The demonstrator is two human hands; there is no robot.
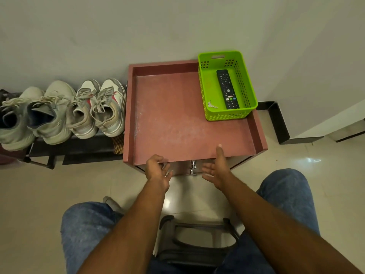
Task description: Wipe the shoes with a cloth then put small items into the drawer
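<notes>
Both knees in jeans filling bottom edge. Left hand (157, 168) and right hand (216, 169) hovering, fingers loosely spread, holding nothing, partly hiding drawer (182, 168) front below worktop (177, 119). Green basket (227, 86) sitting at worktop's far right corner, holding remote (227, 89) and key (212, 105). Shoes (65, 111) lining rack at left, leftmost one cut off.

This looks like a home, probably an entryway or hall corner. Worn sneakers (59, 111) stand in a row on a low dark shoe rack (79, 149) against a plain pale wall (138, 26). Beside it is a small reddish cabinet (177, 115) carrying a green plastic basket (247, 89) with a TV remote (227, 89) and what may be a key (212, 105). The floor (29, 204) is glossy cream tile with dark skirting (276, 123).
</notes>
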